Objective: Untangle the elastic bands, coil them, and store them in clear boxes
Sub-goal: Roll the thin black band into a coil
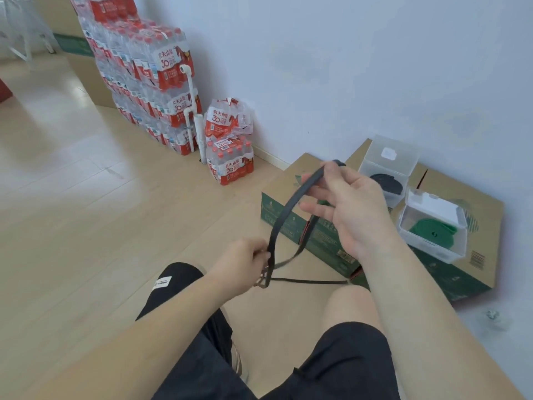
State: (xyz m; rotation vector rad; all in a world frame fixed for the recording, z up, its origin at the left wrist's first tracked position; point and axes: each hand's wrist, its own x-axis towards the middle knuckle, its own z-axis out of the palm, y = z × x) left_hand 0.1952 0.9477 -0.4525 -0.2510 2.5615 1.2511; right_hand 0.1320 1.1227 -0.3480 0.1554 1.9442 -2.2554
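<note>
A long black elastic band (284, 215) stretches between my two hands above my knees. My left hand (245, 262) grips its lower, knotted part, where several strands cross. My right hand (350, 206) is raised higher and holds the band's upper loop, which bends over the thumb and fingers. One strand runs sideways to my right knee. Two clear boxes stand open on cardboard cartons to the right. The far box (388, 168) holds a coiled black band. A coiled green band (432, 230) lies in the near box (432, 241).
The cardboard cartons (326, 246) lie against the white wall. Stacked packs of bottled water (150, 82) and a white pipe (193, 116) stand at the wall to the left. Pale wood floor (86, 212) spreads out on the left. A small crumpled scrap (491, 314) lies at the right.
</note>
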